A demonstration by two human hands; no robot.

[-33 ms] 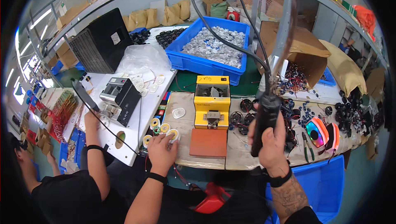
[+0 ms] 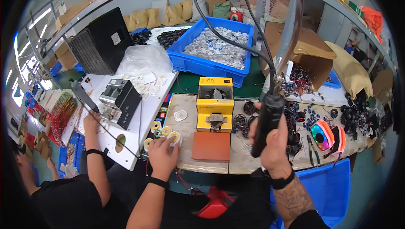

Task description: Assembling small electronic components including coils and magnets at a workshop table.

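My right hand (image 2: 273, 146) is wrapped round a black electric screwdriver (image 2: 268, 121), which hangs from a cable above the bench; its lower end points down toward me. My left hand (image 2: 163, 155) lies over a small cluster of white round parts with yellow centres at the bench's left edge. Its fingers are closed on one white round part (image 2: 175, 138), partly hidden under them. Right of that cluster, a flat white disc (image 2: 180, 115) lies alone. Between my hands stands a yellow machine (image 2: 215, 104) with an orange-brown pad (image 2: 211, 146) in front of it.
A blue bin (image 2: 211, 66) of whitish parts stands behind. At left, a co-worker's hand (image 2: 90, 121) is by a black machine (image 2: 120, 102). On the right lie black round parts (image 2: 240, 121), green-handled pliers (image 2: 314, 151) and a lit coloured device (image 2: 322, 135). A blue tub (image 2: 333, 186) sits below.
The screwdriver in my right hand has moved slightly left and up. My left hand stays on the white round parts. The whole view has shifted a little.
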